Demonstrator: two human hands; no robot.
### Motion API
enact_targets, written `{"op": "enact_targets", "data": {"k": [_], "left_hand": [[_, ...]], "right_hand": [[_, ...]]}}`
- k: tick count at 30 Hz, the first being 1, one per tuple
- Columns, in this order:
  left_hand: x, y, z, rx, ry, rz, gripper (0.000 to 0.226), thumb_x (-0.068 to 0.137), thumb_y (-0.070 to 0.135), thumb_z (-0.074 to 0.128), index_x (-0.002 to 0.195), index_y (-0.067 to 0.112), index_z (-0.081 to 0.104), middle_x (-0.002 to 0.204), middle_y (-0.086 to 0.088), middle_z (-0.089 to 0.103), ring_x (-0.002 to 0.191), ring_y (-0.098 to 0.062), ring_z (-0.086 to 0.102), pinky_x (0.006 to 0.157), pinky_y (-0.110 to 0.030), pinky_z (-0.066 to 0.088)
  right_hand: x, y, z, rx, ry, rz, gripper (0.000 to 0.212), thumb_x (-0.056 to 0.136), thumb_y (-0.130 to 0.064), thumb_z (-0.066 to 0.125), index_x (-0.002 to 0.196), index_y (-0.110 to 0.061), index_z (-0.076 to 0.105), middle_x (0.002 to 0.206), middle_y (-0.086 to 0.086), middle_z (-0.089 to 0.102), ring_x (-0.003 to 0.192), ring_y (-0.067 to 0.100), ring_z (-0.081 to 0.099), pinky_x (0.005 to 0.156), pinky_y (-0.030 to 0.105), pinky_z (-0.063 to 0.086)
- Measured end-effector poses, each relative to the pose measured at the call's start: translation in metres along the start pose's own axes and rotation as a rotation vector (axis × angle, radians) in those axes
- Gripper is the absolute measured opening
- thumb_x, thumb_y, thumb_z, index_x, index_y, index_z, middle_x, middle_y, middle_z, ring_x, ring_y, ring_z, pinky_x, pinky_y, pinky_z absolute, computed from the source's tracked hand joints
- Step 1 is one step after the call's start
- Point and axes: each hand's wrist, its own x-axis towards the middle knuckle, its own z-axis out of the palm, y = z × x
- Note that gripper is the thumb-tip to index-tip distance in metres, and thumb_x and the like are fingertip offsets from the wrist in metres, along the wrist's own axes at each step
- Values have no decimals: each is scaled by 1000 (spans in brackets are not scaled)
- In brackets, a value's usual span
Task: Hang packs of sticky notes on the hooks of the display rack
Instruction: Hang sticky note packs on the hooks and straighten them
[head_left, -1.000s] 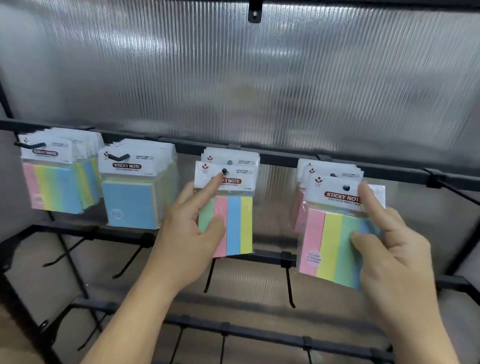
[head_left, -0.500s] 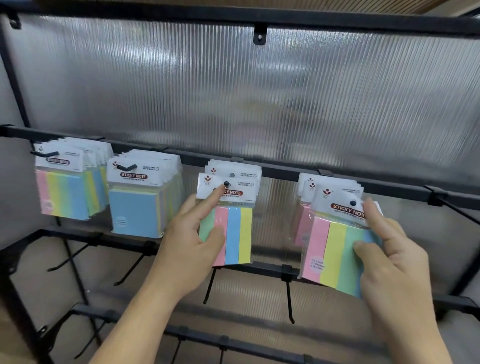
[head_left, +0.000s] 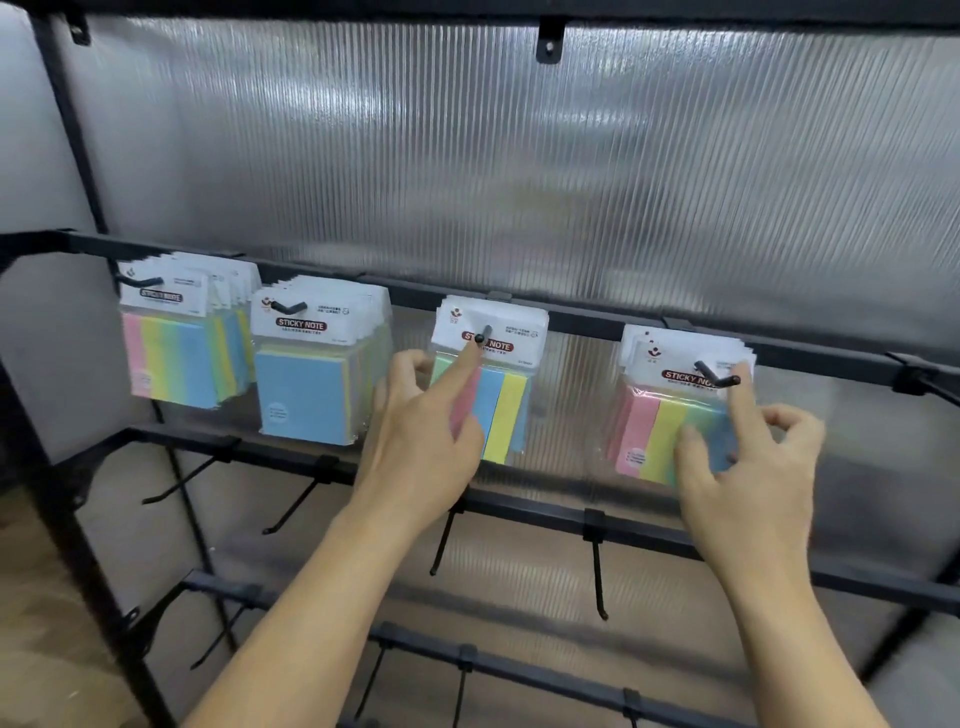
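One head-worn wide-angle view, facing forward at the display rack (head_left: 582, 317), close up, slightly downward

Soft, even, moderately bright indoor light. The ribbed translucent plastic back panel (head_left: 519, 171) shows pale glare streaks from 11 to 2 o'clock. Motion blur smears the pastel-striped sticky-note packs (head_left: 171, 358) at 9 o'clock. Wide-angle distortion bows the black metal rack frame (head_left: 72, 130) at the edges, and 7 o'clock lies dim.
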Motion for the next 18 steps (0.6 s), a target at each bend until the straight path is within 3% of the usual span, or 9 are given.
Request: {"op": "enact_targets", "data": {"k": [4,6,10,14,18], "left_hand": [[-14,3,-6,95,-13,-4,61,96,29,52,149,44,26,151,4,13,139,-18,17,111,-39,29],[-28,1,-12,157,-31,-24,58,97,35,49,150,43,27,157,4,12,143,-17,11,117,-43,20],[-64,-17,-27,391,-143,-129,56,99,49,39,152,40,23,164,1,5,149,-23,2,122,-47,6],[-105,-38,-46,495,-203,-322,60,98,56,31,153,40,14,164,1,4,150,-24,0,119,-49,2],[-146,-62,-81,609,-179,-513,62,97,61,27,154,39,13,164,-2,4,150,-25,0,119,-51,3]], "right_hand": [[-22,-2,3,68,117,-44,57,87,-17,57,141,-11,45,118,17,39,91,16,41,80,26,34],[-41,-11,8,116,49,-183,53,82,-22,53,133,-6,52,110,13,47,92,20,47,81,23,34],[-59,-30,28,102,-360,-404,48,90,-27,52,134,-8,54,117,9,59,108,17,48,93,15,26],[-68,-57,56,76,-728,-603,55,93,-42,42,139,-13,50,136,10,55,129,27,45,111,32,28],[-96,-105,84,37,-953,-795,72,89,-59,26,149,-19,35,154,13,33,145,31,22,121,46,12]]}}
